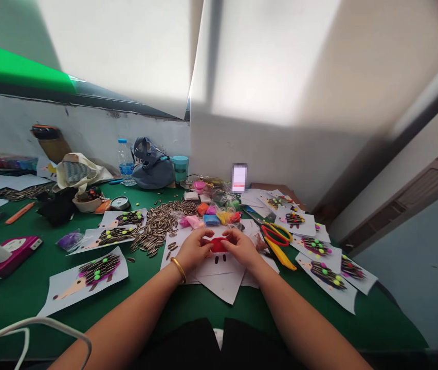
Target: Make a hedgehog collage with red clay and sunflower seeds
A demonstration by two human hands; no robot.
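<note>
My left hand [195,251], with a gold bangle on the wrist, and my right hand [243,250] meet over a white sheet of paper [224,290]. Between their fingers is a flat red piece of modelling clay [218,245], gripped at both sides; I cannot tell whether it is lifted off the sheet or pressed on it. Two short dark marks [220,259] show just below the clay. Loose sunflower seeds [171,247] lie on the paper's left side, beside a large seed pile [157,223]. Bagged clay in several colours [212,220] sits just beyond my hands.
Finished seed hedgehog pictures lie at left [91,277] and right [329,280]. Scissors [276,234] and a yellow-handled cutter [283,256] rest right of my hands. A water bottle [126,164], blue bag [153,169] and phone [239,178] stand at the back.
</note>
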